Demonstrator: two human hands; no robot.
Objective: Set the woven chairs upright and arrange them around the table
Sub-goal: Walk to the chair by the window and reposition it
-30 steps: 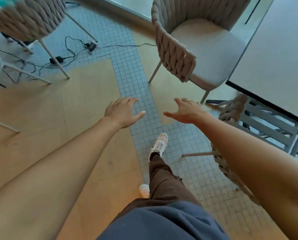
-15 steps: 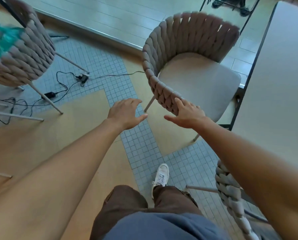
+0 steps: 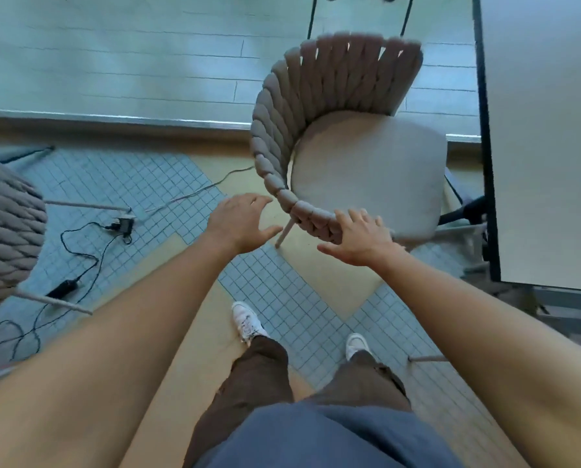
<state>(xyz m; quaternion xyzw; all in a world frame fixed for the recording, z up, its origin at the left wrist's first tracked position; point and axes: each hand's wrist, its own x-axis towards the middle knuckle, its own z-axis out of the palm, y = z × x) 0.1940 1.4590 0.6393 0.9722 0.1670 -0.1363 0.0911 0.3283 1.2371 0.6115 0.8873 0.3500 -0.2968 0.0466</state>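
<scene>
I see both bare arms stretched out ahead of me over the floor (image 3: 167, 271). My left hand (image 3: 240, 222) hangs in the air just left of the chair (image 3: 346, 146), fingers (image 3: 253, 201) spread loosely, palm down, holding nothing and not touching the weave. My right hand (image 3: 360, 239) rests its spread fingers (image 3: 356, 217) on the near end of the chair's braided arm; whether they press on it or only brush it I cannot tell, and they are not curled around it.

The chair stands upright on its legs, its pale cushion facing up, with its open front turned right toward the desk (image 3: 545, 130) and its seat edge close to the dark desk edge. Its curved woven back wraps the far and left sides.

A second chair (image 3: 5, 238) lies tipped at the left edge of the view, legs pointing right across the tiles. Black cables (image 3: 80, 251) trail over the floor beside it. My two white shoes (image 3: 248, 322) stand on the tiles below the hands.
</scene>
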